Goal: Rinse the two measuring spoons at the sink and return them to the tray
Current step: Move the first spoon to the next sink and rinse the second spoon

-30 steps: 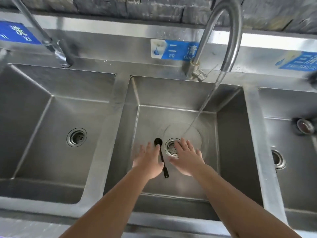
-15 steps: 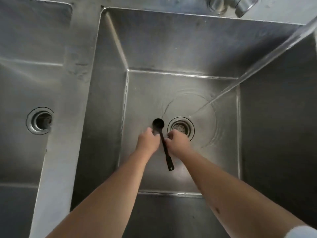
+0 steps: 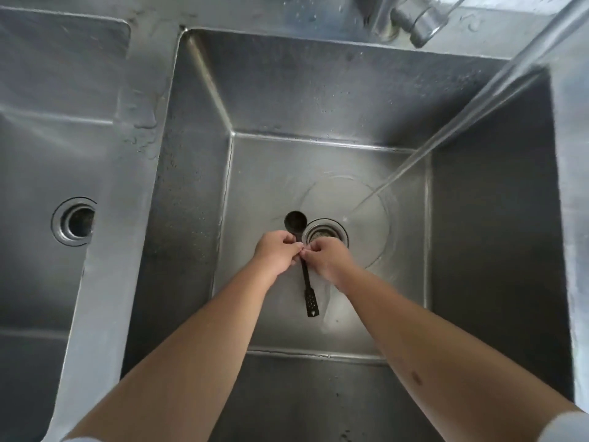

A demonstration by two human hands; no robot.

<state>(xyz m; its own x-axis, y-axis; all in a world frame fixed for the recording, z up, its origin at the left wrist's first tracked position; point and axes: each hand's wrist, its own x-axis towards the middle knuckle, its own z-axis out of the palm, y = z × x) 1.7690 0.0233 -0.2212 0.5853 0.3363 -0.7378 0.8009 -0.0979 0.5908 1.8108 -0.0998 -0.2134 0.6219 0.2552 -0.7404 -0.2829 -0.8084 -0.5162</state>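
Two bare hands meet over a black measuring spoon [image 3: 305,275] on the floor of the middle basin [image 3: 350,90] of a stainless-steel sink. The left hand [image 3: 276,254] and right hand [image 3: 328,259] both curl their fingertips onto the upper handle, pinching it from either side, just below the round bowl. The bowl lies beside the drain [image 3: 325,235], touching its rim or nearly so; the perforated handle end points toward the person, clear of both forearms. Only one spoon is in view.

A stream of water [image 3: 446,135] slants in from the upper right and lands just past the drain, spreading in a ring and missing the spoon. Part of the tap fitting [image 3: 417,17] shows at the top edge. A second basin with its own drain [image 3: 75,221] sits to the left, beyond a wet divider.

A second ago the hands lay flat and spread either side of the spoon; now they are closed on it, and the camera has dipped closer.
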